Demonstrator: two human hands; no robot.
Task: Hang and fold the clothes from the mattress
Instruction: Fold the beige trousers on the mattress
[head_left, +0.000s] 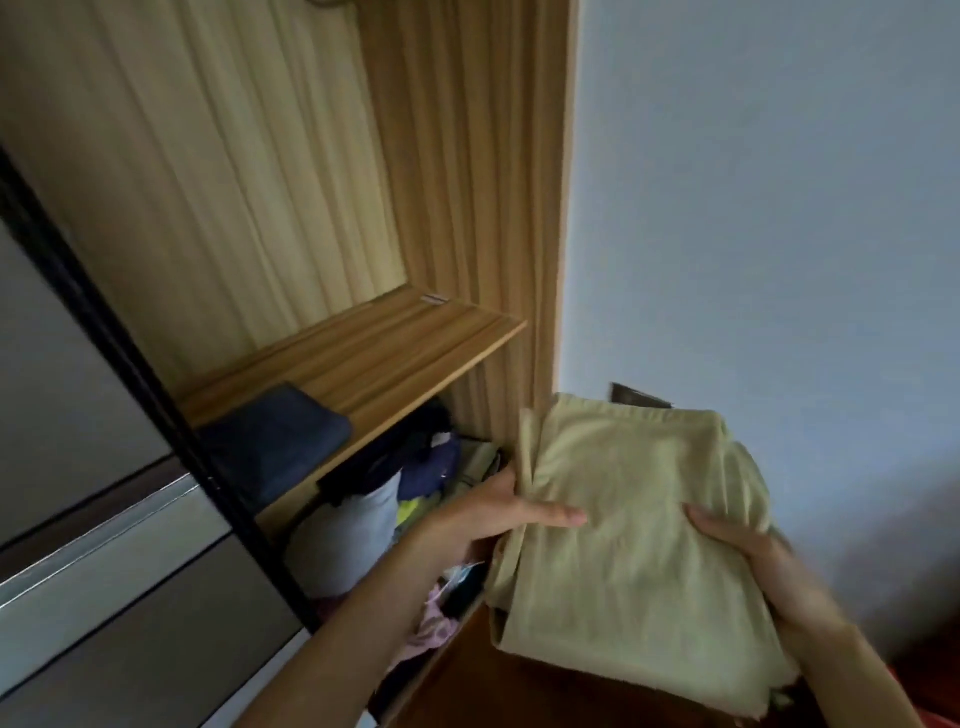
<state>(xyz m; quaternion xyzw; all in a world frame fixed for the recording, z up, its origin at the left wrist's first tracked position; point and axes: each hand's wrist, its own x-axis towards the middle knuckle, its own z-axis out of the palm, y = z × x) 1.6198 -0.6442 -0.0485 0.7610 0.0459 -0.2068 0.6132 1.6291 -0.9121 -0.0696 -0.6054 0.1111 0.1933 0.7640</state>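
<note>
A folded pale green garment (623, 545) is held in front of an open wooden wardrobe, to the right of its shelves. My left hand (498, 514) grips its left edge, thumb lying flat on top. My right hand (753, 566) holds its right side from beneath, thumb on the cloth. The mattress is out of view.
A wooden shelf (374, 353) carries a folded dark blue garment (275, 447) at its left end. Below it lies a heap of mixed clothes (395, 499). A dark-framed sliding door (104, 467) stands at the left, a pale blue wall (769, 208) at the right.
</note>
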